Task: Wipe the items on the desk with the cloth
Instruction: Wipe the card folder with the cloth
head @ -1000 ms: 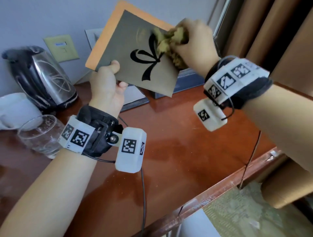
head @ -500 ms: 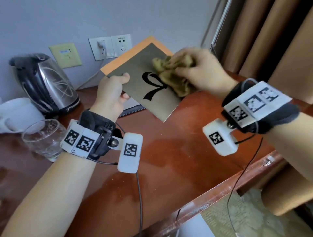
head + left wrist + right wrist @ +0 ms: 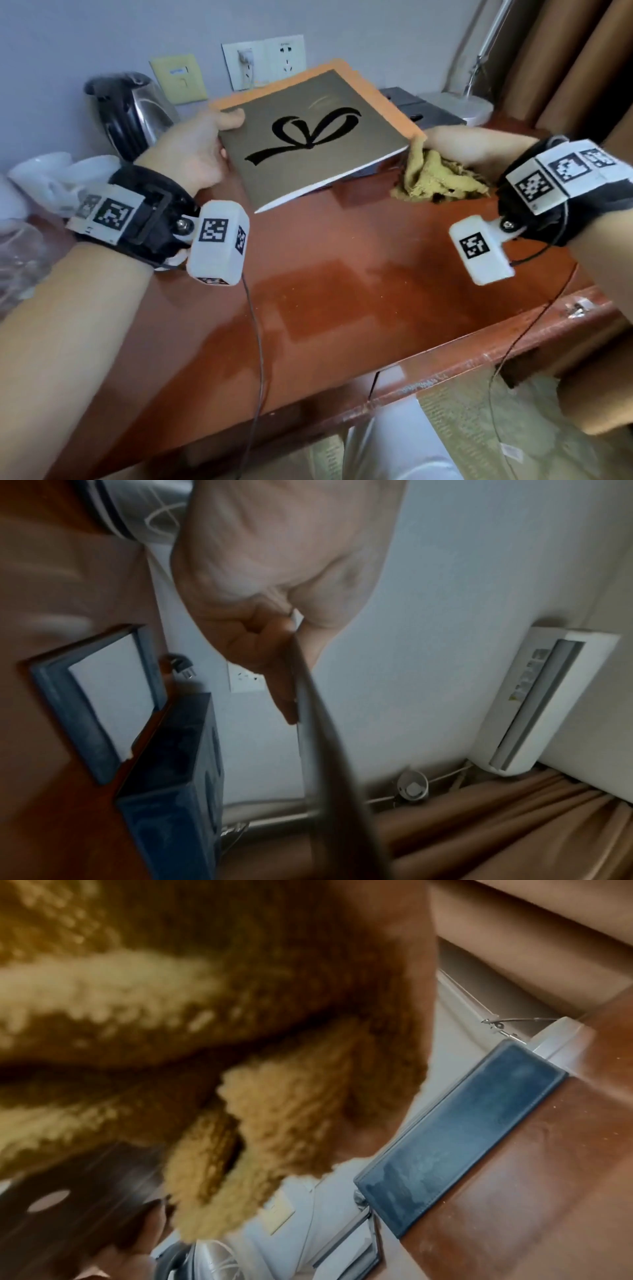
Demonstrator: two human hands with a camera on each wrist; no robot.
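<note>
A gold-brown booklet (image 3: pixel 308 144) with a black ribbon design and an orange border lies almost flat, held above the red-brown desk (image 3: pixel 342 274). My left hand (image 3: pixel 226 126) pinches its left edge, thumb on top and fingers beneath. The left wrist view shows the booklet (image 3: pixel 318 750) edge-on in that pinch. My right hand (image 3: pixel 442 140) grips a crumpled yellow cloth (image 3: pixel 435 178) at the booklet's right corner, off the cover. The cloth (image 3: pixel 171 1015) fills most of the right wrist view and hides the right hand's fingers.
A steel kettle (image 3: pixel 130 109), white cups (image 3: pixel 41 178) and a glass (image 3: pixel 17 260) stand at the left. Behind the booklet are a dark blue box (image 3: pixel 421 109), a blue folder (image 3: pixel 103 702), a lamp base (image 3: pixel 459 106) and wall sockets (image 3: pixel 267 58). The desk's front edge (image 3: pixel 445 370) runs below; curtains hang at right.
The booklet has come down from a raised, tilted pose to nearly flat over the desk. My right hand with the cloth has slid off the cover to its right corner.
</note>
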